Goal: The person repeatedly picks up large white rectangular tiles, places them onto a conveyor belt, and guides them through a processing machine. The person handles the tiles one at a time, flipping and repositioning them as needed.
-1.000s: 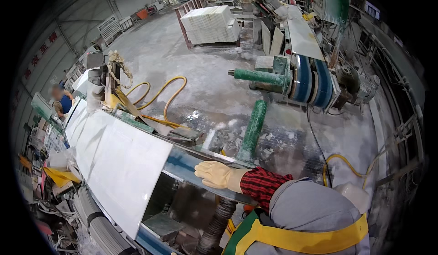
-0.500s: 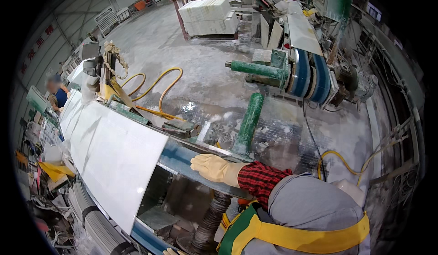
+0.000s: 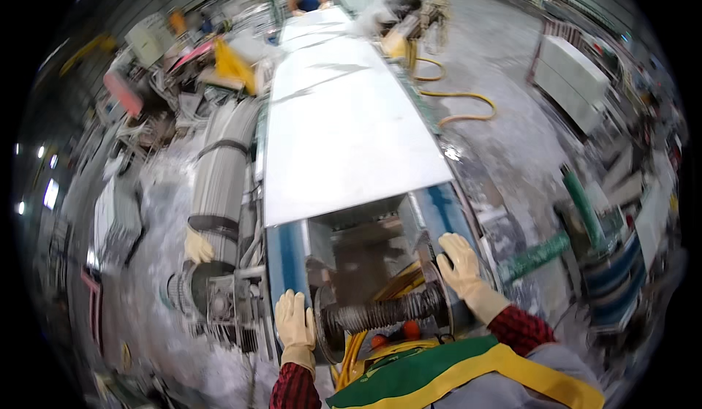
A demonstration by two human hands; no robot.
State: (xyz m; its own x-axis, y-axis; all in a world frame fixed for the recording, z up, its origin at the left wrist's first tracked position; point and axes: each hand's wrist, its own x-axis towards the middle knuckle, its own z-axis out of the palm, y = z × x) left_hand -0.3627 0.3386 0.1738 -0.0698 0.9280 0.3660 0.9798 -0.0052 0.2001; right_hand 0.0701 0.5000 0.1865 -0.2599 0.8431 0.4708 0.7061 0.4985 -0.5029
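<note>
Two gloved hands rest on a conveyor with two blue belts. My left hand lies flat with fingers out on the left blue belt. On the right blue belt my right hand is spread open, palm down, with nothing in it. Ahead of both hands, apart from them, a large white slab with grey streaks bridges the belts. Between the hands runs a dark ribbed roller, above yellow hoses and orange-red parts. A green and yellow apron covers my front.
At the conveyor's far end stands a person in dark blue. A loose cream glove lies by a motor on the left. Stacked white slabs, a yellow hose and another blue-belted machine are on the right.
The view has swung left, so the conveyor now runs straight ahead. My left hand, barely visible at the lower edge before, is now fully seen on the left belt. My right hand stays on its belt.
</note>
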